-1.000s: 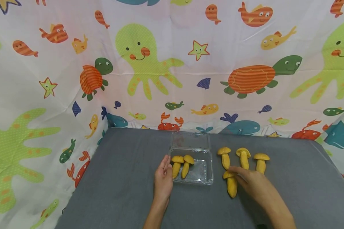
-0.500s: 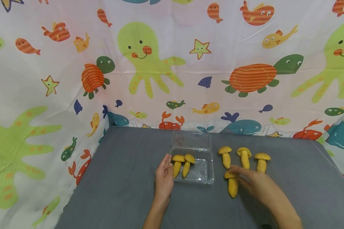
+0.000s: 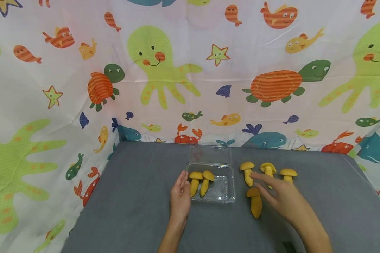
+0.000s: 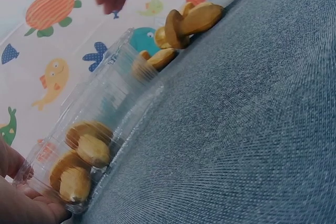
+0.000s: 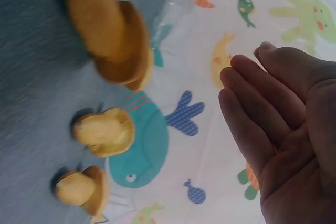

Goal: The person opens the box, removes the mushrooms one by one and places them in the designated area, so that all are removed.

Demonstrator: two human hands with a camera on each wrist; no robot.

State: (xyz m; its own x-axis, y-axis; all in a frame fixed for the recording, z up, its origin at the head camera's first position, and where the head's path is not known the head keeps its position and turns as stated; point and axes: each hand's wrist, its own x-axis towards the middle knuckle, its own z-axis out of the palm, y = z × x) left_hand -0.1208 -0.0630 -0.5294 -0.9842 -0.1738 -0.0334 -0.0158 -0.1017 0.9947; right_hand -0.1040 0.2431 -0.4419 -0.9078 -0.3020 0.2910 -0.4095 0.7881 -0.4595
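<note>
Currently the left hand [image 3: 179, 200] rests, fingers straight, against the left wall of a clear rectangular plastic box [image 3: 222, 188] holding two yellow mushroom shapes [image 3: 194, 183]. Its transparent lid [image 3: 210, 155] is open and hard to make out. Four matching mushroom shapes [image 3: 256, 206] lie right of it on the grey cloth-covered table [image 3: 136, 196], so filling seems about a third done. Loose and empty, the right hand [image 3: 280, 193] partly hides the rightmost; below, a black item [image 3: 289, 246] is cut off.
</note>
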